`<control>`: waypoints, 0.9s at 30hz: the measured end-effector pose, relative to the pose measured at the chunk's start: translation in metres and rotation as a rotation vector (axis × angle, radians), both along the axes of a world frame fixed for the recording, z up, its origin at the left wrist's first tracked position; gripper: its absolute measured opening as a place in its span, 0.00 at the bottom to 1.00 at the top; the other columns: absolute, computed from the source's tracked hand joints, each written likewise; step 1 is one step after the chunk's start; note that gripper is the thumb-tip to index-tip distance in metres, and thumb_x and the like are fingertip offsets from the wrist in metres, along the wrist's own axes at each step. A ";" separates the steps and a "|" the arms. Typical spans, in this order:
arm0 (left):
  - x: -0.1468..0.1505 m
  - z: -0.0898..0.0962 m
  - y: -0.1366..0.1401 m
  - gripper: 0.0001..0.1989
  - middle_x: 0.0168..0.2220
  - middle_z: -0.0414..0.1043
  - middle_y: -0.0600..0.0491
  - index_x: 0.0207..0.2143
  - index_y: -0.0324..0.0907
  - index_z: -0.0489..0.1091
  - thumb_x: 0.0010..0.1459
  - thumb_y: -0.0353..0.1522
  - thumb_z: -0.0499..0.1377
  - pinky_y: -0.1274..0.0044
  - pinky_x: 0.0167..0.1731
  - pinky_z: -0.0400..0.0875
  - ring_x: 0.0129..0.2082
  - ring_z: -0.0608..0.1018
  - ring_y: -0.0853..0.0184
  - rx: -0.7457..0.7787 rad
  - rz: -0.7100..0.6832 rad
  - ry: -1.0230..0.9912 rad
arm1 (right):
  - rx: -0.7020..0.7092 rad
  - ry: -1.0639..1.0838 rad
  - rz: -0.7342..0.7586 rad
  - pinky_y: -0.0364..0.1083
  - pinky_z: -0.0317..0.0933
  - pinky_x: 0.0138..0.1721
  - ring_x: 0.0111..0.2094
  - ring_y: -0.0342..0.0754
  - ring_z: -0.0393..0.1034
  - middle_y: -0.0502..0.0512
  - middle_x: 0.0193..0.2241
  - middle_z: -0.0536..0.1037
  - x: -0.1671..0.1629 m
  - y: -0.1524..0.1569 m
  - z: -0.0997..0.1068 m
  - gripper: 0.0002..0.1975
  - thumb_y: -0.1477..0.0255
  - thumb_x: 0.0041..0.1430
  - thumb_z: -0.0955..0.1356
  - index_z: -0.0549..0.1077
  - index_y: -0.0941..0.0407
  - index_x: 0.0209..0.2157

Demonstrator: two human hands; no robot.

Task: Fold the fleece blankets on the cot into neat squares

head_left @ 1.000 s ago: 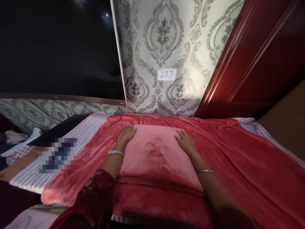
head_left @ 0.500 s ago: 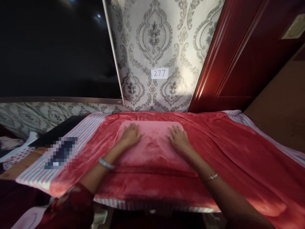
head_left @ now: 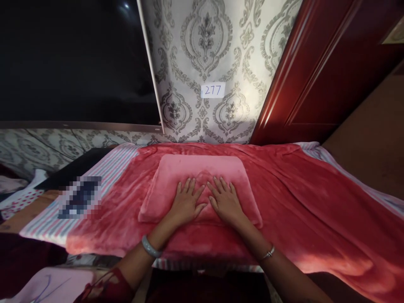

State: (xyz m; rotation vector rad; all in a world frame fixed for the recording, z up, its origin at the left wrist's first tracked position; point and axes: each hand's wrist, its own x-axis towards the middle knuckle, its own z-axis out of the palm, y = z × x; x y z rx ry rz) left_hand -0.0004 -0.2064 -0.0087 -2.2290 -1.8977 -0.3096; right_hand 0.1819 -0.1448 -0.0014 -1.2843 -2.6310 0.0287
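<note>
A folded pink plush blanket (head_left: pixel 202 165) lies flat in the middle of a larger red plush cloth (head_left: pixel 293 202). My left hand (head_left: pixel 187 201) rests palm down on its centre, fingers spread. Close beside it, my right hand (head_left: pixel 225 202) also lies flat on the blanket with the fingers apart. The two thumbs nearly face each other, with a small gap between the hands. Neither hand grips anything. The palms cover part of the blanket's front half.
Striped cloth (head_left: pixel 104 166) shows beneath the red cloth along its edges. A blurred dark item (head_left: pixel 80 198) lies on the left side. Behind stand a large black screen (head_left: pixel 75 63), a patterned wall with a paper label (head_left: pixel 213 90), and a dark red wooden panel (head_left: pixel 303 84).
Both hands have slid from the blanket's far corners toward me and inward to its middle. The blanket's front edge and corners now look flatter and squarer.
</note>
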 end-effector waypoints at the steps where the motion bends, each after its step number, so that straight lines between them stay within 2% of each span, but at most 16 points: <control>1: 0.000 0.003 0.000 0.33 0.71 0.53 0.43 0.69 0.50 0.55 0.65 0.49 0.52 0.49 0.65 0.47 0.71 0.53 0.47 -0.009 0.001 0.001 | -0.011 -0.003 0.000 0.65 0.40 0.67 0.72 0.59 0.40 0.55 0.72 0.49 0.001 0.000 0.002 0.28 0.64 0.70 0.58 0.56 0.49 0.69; 4: -0.007 0.012 -0.005 0.33 0.71 0.51 0.44 0.69 0.49 0.56 0.65 0.50 0.51 0.50 0.66 0.49 0.71 0.53 0.47 -0.075 0.020 0.011 | -0.044 -0.018 -0.016 0.63 0.41 0.68 0.72 0.58 0.42 0.55 0.71 0.49 0.013 0.002 0.006 0.28 0.62 0.71 0.58 0.55 0.49 0.70; 6: -0.022 0.017 -0.013 0.34 0.72 0.50 0.44 0.69 0.48 0.56 0.65 0.50 0.51 0.50 0.66 0.49 0.71 0.52 0.46 -0.113 0.067 0.025 | -0.041 -0.019 -0.048 0.63 0.41 0.68 0.71 0.59 0.43 0.56 0.71 0.51 0.031 0.005 0.003 0.29 0.60 0.70 0.58 0.57 0.49 0.69; 10: -0.070 0.016 -0.042 0.32 0.71 0.50 0.43 0.68 0.46 0.58 0.66 0.48 0.50 0.48 0.65 0.49 0.71 0.52 0.45 -0.065 0.186 0.048 | -0.013 0.078 -0.126 0.67 0.48 0.65 0.71 0.61 0.46 0.55 0.70 0.54 0.081 0.008 -0.023 0.28 0.57 0.69 0.58 0.60 0.47 0.68; 13: -0.106 0.006 -0.069 0.30 0.72 0.49 0.45 0.69 0.46 0.55 0.68 0.45 0.47 0.51 0.64 0.55 0.71 0.52 0.49 -0.004 0.127 0.031 | 0.010 0.242 -0.069 0.62 0.56 0.62 0.68 0.58 0.54 0.55 0.71 0.53 0.115 0.000 -0.048 0.28 0.59 0.70 0.57 0.57 0.46 0.69; 16: -0.128 -0.002 -0.091 0.32 0.72 0.48 0.45 0.70 0.44 0.54 0.67 0.44 0.50 0.58 0.64 0.58 0.72 0.52 0.52 0.042 -0.010 0.011 | 0.028 0.340 0.034 0.59 0.60 0.61 0.67 0.56 0.57 0.57 0.72 0.51 0.138 -0.015 -0.061 0.31 0.60 0.70 0.59 0.50 0.45 0.71; 19: -0.138 -0.003 -0.105 0.35 0.72 0.50 0.42 0.70 0.43 0.53 0.64 0.44 0.56 0.59 0.63 0.61 0.70 0.56 0.51 0.087 -0.072 0.028 | 0.039 0.361 0.078 0.59 0.61 0.61 0.67 0.57 0.56 0.58 0.72 0.49 0.148 -0.025 -0.062 0.36 0.63 0.66 0.63 0.47 0.45 0.72; 22: -0.141 -0.003 -0.109 0.30 0.70 0.53 0.41 0.69 0.43 0.55 0.65 0.35 0.53 0.62 0.61 0.65 0.67 0.63 0.53 0.118 -0.065 0.047 | 0.062 0.387 0.095 0.57 0.62 0.60 0.66 0.55 0.59 0.58 0.71 0.52 0.149 -0.025 -0.060 0.37 0.71 0.64 0.63 0.47 0.45 0.72; 25: -0.142 -0.006 -0.108 0.29 0.68 0.59 0.40 0.65 0.41 0.61 0.61 0.25 0.49 0.65 0.58 0.69 0.64 0.69 0.55 0.142 -0.038 0.056 | 0.098 0.415 0.114 0.55 0.64 0.59 0.64 0.53 0.62 0.59 0.69 0.57 0.146 -0.019 -0.064 0.38 0.78 0.60 0.61 0.52 0.47 0.70; 27: -0.143 -0.006 -0.106 0.27 0.64 0.65 0.40 0.61 0.40 0.66 0.59 0.25 0.49 0.67 0.55 0.72 0.61 0.72 0.55 0.161 -0.023 0.042 | 0.127 0.445 0.115 0.55 0.65 0.58 0.62 0.52 0.65 0.59 0.66 0.64 0.144 -0.014 -0.066 0.36 0.80 0.58 0.60 0.58 0.49 0.68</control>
